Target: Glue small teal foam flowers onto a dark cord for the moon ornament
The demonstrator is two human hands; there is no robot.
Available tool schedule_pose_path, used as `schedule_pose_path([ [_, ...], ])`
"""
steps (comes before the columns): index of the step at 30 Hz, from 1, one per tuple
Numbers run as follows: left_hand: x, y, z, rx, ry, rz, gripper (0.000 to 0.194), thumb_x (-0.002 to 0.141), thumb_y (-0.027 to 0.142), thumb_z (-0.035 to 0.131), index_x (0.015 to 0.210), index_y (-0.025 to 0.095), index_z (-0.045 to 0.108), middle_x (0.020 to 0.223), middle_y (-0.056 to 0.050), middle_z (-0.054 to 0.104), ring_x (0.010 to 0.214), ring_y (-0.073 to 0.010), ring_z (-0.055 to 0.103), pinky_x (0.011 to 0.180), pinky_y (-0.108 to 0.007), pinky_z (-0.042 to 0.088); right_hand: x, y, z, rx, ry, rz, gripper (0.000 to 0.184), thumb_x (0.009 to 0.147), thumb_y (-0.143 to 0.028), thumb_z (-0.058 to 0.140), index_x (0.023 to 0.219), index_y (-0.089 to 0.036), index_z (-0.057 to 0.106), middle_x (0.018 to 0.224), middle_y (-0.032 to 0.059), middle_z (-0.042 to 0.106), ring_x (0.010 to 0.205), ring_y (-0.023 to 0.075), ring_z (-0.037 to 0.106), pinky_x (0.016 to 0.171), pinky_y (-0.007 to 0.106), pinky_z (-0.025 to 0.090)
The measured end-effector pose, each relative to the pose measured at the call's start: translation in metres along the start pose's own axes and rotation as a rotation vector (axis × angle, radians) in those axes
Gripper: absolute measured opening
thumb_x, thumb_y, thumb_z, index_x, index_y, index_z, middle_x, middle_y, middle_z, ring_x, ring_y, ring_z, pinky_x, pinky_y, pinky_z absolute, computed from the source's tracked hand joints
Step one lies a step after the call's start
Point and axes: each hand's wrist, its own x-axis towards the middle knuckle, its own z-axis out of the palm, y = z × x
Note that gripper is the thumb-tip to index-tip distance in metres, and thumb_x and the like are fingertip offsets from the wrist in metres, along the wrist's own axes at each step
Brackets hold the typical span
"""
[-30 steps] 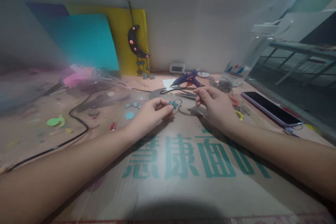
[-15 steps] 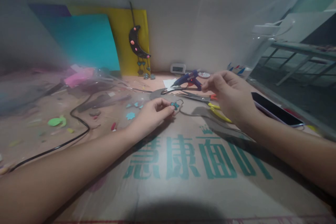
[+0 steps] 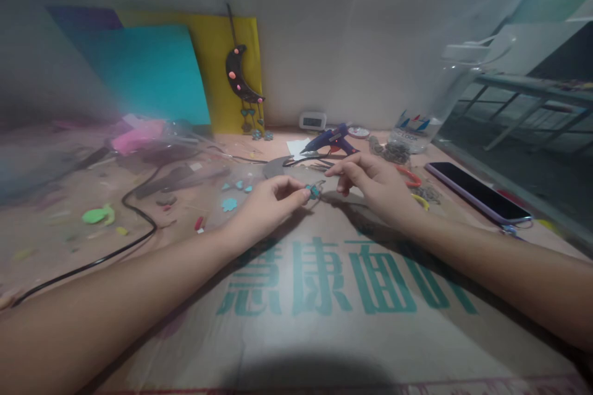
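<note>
Thumb and index finger of my left hand (image 3: 278, 197) are pinched on a small teal flower (image 3: 314, 191) with a thin grey-brown cord loop at its right side. Just right of it hovers my right hand (image 3: 370, 182), index finger stretched out and the others curled, with nothing visible between them. Behind the hands lies a blue glue gun (image 3: 331, 141), its nozzle pointing left. Orange handles (image 3: 408, 176) and a yellow handle (image 3: 420, 201) show past my right hand, which covers the rest of these tools. A pale-blue flower cutout (image 3: 228, 204) rests left of my left hand.
A crescent-moon ornament (image 3: 238, 74) hangs against yellow card (image 3: 220, 37). Right of my hands are a phone (image 3: 479, 192), bundled cord (image 3: 393, 151) and a clear jug (image 3: 421, 111). A black cable (image 3: 134, 213) crosses the left side among scraps. A small white clock (image 3: 312, 120) stands behind.
My right hand has moved left and down from above the tools to beside the teal flower. My left hand stays in place, still pinching the flower.
</note>
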Motion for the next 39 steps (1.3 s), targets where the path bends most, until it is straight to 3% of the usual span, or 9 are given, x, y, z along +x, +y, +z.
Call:
schedule_pose_path([
  [4, 0.000, -0.001, 0.000, -0.004, -0.006, 0.010, 0.024, 0.083, 0.041, 0.063, 0.085, 0.017, 0.065, 0.083, -0.003, 0.069, 0.074, -0.0154, 0.061, 0.071, -0.030, 0.047, -0.002, 0.006, 0.005, 0.191, -0.022, 0.049, 0.010, 0.088, -0.027, 0.062, 0.092, -0.018, 0.063, 0.093, 0.0043, 0.070, 0.060, 0.0097, 0.061, 0.057, 0.026, 0.054],
  [8, -0.001, 0.000, 0.000, 0.016, -0.007, 0.016, 0.025, 0.084, 0.041, 0.063, 0.086, 0.016, 0.066, 0.084, -0.003, 0.070, 0.074, -0.0154, 0.062, 0.069, -0.028, 0.047, -0.008, 0.008, 0.012, 0.341, -0.163, 0.077, 0.026, 0.089, -0.030, 0.062, 0.113, -0.024, 0.057, 0.121, 0.0075, 0.064, 0.073, 0.0123, 0.067, 0.064, 0.031, 0.059],
  [11, -0.001, 0.001, 0.000, 0.012, -0.014, 0.021, 0.024, 0.084, 0.039, 0.063, 0.087, 0.016, 0.067, 0.086, -0.003, 0.071, 0.074, -0.0146, 0.063, 0.067, -0.026, 0.047, -0.011, 0.008, 0.015, 0.330, -0.213, 0.125, 0.029, 0.092, -0.032, 0.058, 0.119, -0.023, 0.055, 0.107, 0.0057, 0.067, 0.072, 0.0119, 0.066, 0.065, 0.030, 0.058],
  [14, -0.001, -0.001, 0.000, 0.004, -0.020, 0.031, 0.024, 0.084, 0.039, 0.064, 0.089, 0.016, 0.067, 0.087, -0.004, 0.072, 0.074, -0.0146, 0.063, 0.065, -0.025, 0.046, -0.012, 0.008, 0.015, 0.274, -0.213, 0.193, 0.025, 0.090, -0.031, 0.059, 0.113, -0.020, 0.059, 0.079, -0.0001, 0.066, 0.062, 0.0103, 0.062, 0.056, 0.024, 0.052],
  [16, -0.001, -0.001, 0.000, 0.018, -0.014, 0.027, 0.023, 0.083, 0.039, 0.064, 0.089, 0.016, 0.067, 0.087, -0.004, 0.072, 0.074, -0.0148, 0.063, 0.064, -0.025, 0.046, -0.012, 0.008, 0.014, 0.229, -0.226, 0.216, 0.025, 0.088, -0.030, 0.062, 0.111, -0.019, 0.062, 0.072, -0.0019, 0.065, 0.059, 0.0099, 0.060, 0.051, 0.021, 0.048],
  [19, -0.001, 0.000, 0.000, 0.032, 0.001, 0.020, 0.022, 0.082, 0.037, 0.064, 0.086, 0.016, 0.066, 0.085, -0.004, 0.071, 0.073, -0.0147, 0.063, 0.064, -0.025, 0.047, -0.014, 0.004, 0.014, 0.203, -0.249, 0.253, 0.025, 0.086, -0.028, 0.064, 0.108, -0.017, 0.064, 0.067, -0.0021, 0.065, 0.057, 0.0098, 0.061, 0.049, 0.020, 0.047],
  [26, -0.002, 0.001, 0.003, -0.016, -0.013, 0.012, 0.020, 0.081, 0.035, 0.065, 0.081, 0.015, 0.063, 0.081, -0.003, 0.071, 0.069, -0.0136, 0.062, 0.064, -0.025, 0.047, -0.016, -0.005, 0.021, 0.368, -0.259, 0.437, 0.017, 0.084, -0.029, 0.067, 0.094, -0.016, 0.064, 0.068, 0.0006, 0.069, 0.053, 0.0085, 0.062, 0.050, 0.020, 0.052],
  [34, -0.002, -0.001, 0.003, -0.076, -0.058, 0.061, 0.025, 0.084, 0.036, 0.064, 0.096, 0.015, 0.065, 0.094, -0.005, 0.072, 0.083, -0.0160, 0.066, 0.075, -0.028, 0.050, -0.014, -0.006, 0.020, 0.332, -0.262, 0.436, 0.021, 0.082, -0.035, 0.070, 0.081, -0.015, 0.062, 0.064, 0.0004, 0.069, 0.050, 0.0075, 0.061, 0.048, 0.019, 0.052],
  [39, -0.004, 0.001, 0.002, 0.024, -0.026, 0.092, 0.024, 0.086, 0.038, 0.061, 0.091, 0.016, 0.067, 0.091, -0.005, 0.072, 0.084, -0.0174, 0.066, 0.076, -0.028, 0.049, -0.015, -0.008, 0.022, 0.327, -0.252, 0.432, 0.023, 0.079, -0.036, 0.073, 0.079, -0.015, 0.062, 0.062, -0.0006, 0.068, 0.048, 0.0075, 0.060, 0.046, 0.019, 0.051],
])
